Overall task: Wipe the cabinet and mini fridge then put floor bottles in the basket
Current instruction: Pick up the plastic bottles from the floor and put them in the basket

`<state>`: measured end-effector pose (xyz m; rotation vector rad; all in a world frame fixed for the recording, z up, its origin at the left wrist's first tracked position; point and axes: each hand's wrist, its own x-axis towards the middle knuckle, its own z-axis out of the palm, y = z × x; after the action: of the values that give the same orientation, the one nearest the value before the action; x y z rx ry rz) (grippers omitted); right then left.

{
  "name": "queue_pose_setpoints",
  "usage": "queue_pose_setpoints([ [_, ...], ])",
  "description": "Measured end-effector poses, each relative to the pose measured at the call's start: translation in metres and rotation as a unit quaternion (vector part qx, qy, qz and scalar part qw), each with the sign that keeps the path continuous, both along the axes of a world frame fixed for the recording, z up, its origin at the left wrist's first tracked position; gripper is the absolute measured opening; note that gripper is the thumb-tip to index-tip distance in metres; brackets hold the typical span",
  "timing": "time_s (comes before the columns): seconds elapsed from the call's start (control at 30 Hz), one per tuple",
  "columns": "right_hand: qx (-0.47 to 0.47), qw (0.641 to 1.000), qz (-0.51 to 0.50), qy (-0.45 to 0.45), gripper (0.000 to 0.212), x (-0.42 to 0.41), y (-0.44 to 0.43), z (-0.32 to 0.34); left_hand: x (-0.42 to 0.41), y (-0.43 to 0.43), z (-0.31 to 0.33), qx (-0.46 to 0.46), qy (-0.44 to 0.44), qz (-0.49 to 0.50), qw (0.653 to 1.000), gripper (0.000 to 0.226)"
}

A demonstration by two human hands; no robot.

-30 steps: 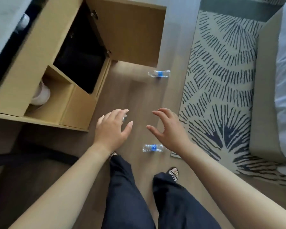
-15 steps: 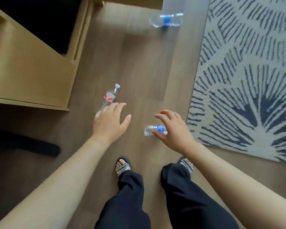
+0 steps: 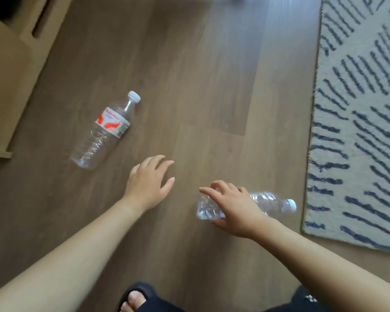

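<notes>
Two empty plastic bottles lie on the wooden floor. The red-label bottle [image 3: 104,131] with a white cap lies at the left, cap pointing up and to the right. My left hand [image 3: 148,183] hovers open just right of its base, not touching it. A clear bottle [image 3: 270,204] lies on its side nearer me, cap toward the rug. My right hand [image 3: 236,210] wraps its middle, fingers over the top and thumb underneath. No basket is in view.
The wooden cabinet's corner [image 3: 2,86] fills the upper left. A white rug with dark blue strokes [image 3: 358,131] covers the right side. My sandalled foot [image 3: 135,298] and dark trousers show at the bottom edge.
I have bent lower, so the floor looks much closer. My right hand has come down onto the clear bottle and closed around it. My left hand has shifted right of the red-label bottle.
</notes>
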<state>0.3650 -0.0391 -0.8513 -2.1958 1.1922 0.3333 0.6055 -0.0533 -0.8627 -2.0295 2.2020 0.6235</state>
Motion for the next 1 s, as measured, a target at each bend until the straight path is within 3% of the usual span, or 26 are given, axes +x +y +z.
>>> queue_pose_setpoints([
  [0.17,-0.035,0.991,-0.12,-0.055,0.08,0.023,-0.026,-0.012,0.018,-0.009,-0.019,0.003,-0.02,-0.013,1.0,0.056],
  [0.37,-0.014,0.949,-0.296,-0.112,0.092,0.046,-0.056,-0.012,0.029,-0.002,-0.026,0.018,-0.033,0.024,0.999,0.053],
  [0.53,-0.042,0.947,-0.3,-0.111,0.094,0.049,-0.063,-0.019,0.046,-0.028,-0.011,-0.079,-0.025,-0.023,0.996,0.055],
  [0.63,-0.04,0.955,-0.279,-0.091,0.087,0.046,-0.056,-0.012,0.068,-0.058,0.006,-0.118,-0.042,0.009,0.992,0.055],
  [0.83,-0.075,0.943,-0.288,-0.146,0.074,0.056,-0.061,-0.022,0.111,-0.089,0.005,-0.123,-0.085,0.075,0.986,0.049],
  [1.0,-0.06,0.936,-0.306,-0.164,0.07,0.074,-0.064,-0.024,0.108,-0.064,-0.008,-0.091,-0.02,0.094,0.991,0.063],
])
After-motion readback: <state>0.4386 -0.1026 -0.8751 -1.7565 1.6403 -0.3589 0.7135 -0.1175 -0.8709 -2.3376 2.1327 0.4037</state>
